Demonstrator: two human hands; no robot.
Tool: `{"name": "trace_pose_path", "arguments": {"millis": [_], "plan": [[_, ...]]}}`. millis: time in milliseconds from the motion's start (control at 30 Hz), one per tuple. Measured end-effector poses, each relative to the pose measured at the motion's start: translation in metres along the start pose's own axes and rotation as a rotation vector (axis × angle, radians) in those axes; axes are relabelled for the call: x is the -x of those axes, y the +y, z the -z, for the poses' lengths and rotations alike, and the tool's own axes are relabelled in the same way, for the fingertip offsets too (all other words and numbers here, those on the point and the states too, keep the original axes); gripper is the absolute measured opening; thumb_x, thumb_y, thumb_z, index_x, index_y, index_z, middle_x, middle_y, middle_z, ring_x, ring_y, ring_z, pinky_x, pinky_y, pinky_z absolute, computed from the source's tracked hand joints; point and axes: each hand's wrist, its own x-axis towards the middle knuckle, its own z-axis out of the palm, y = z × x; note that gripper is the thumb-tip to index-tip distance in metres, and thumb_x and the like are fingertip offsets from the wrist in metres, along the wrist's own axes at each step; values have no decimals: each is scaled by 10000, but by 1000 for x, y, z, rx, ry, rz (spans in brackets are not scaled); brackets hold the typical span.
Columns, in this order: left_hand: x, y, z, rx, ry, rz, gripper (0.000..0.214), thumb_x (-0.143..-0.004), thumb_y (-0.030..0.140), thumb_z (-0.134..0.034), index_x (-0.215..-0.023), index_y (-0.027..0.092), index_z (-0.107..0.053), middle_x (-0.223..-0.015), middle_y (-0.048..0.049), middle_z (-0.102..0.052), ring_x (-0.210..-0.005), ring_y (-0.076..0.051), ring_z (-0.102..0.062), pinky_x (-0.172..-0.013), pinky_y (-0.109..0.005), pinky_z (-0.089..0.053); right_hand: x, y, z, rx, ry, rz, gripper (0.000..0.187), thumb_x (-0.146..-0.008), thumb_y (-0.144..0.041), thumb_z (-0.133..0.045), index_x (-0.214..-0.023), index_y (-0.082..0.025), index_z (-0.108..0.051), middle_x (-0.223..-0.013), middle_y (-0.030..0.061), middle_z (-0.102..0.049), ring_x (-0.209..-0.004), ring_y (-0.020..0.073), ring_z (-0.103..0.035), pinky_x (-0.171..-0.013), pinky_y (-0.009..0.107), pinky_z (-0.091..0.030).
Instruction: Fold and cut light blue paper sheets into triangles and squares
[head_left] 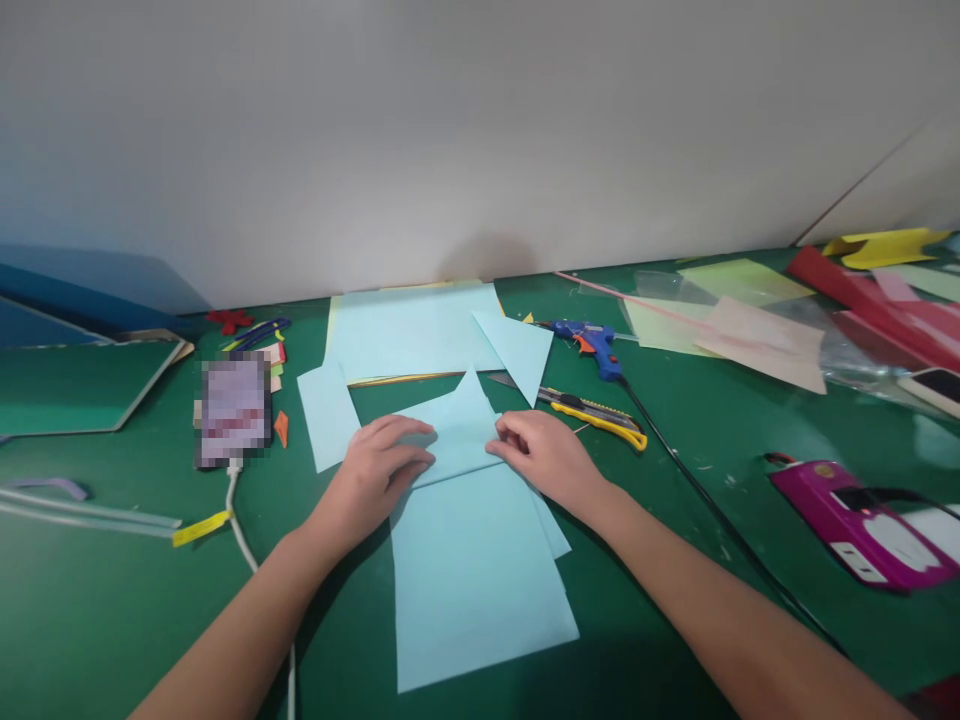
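Note:
A folded sheet of light blue paper [457, 430] lies in front of me, its top corner standing up in a point. My left hand [386, 460] holds its left side, fingers and thumb curved over the surface. At the right edge, my right hand [544, 450] has curled fingers pinching the paper near the crease. Below the fold, a larger light blue sheet [480, 580] spreads toward me, with another paper edge showing under its right side. A loose blue strip [328, 415] lies beside my left hand, and a blue triangular piece [521, 345] is beyond my right.
On the green table, a yellow utility knife [600, 415] and a blue glue gun [589, 340] lie right, its cord running toward me. A stack of blue sheets [412, 330] is behind. A phone [234, 410] with white cable lies left; a magenta power strip [855, 520] is far right.

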Motion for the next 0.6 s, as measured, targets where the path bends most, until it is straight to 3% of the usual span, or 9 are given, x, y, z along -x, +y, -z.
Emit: {"name": "trace_pose_path", "arguments": {"millis": [167, 267, 433, 500, 600], "plan": [[-1, -1, 0, 84, -86, -26, 255, -947, 202, -418, -927, 227, -671, -1025, -61, -710, -997, -218, -632, -870, -414, -492, 1, -1, 0, 6, -1, -24, 217, -808, -200, -646, -688, -206, -465, -603, -41, -480, -618, 144, -469, -560, 248, -274], [-1, -1, 0, 141, -86, -29, 266, -948, 200, -410, -936, 217, -675, -1031, -73, -704, -960, -200, -646, -831, -375, -527, 1, -2, 0, -6, -4, -73, 129, -797, -193, -651, -817, -207, -524, -611, -49, -491, -610, 148, -478, -547, 246, -281], [-1, -2, 0, 167, -84, 4, 253, -941, 213, -434, -912, 219, -685, -1016, -66, -709, -947, -194, -652, -836, -365, -537, 2, 1, 4, -115, -8, -101, 238, -781, -155, -648, -986, -210, -540, -628, -66, -496, -587, 134, -486, -551, 241, -333], [-1, -2, 0, 179, -87, 20, 259, -941, 226, -432, -906, 227, -689, -1019, -61, -710, -948, -193, -653, -841, -366, -538, 3, 5, 7, -157, -15, -59, 173, -785, -150, -636, -932, -209, -567, -639, -54, -517, -593, 134, -498, -562, 246, -360], [-1, -3, 0, 188, -85, 25, 267, -941, 233, -430, -901, 232, -694, -1016, -57, -712, -945, -192, -654, -846, -368, -537, 3, 14, 10, -152, -32, 142, 113, -833, -117, -557, -826, -199, -634, -745, 11, -597, -720, 160, -554, -653, 281, -416]]}}
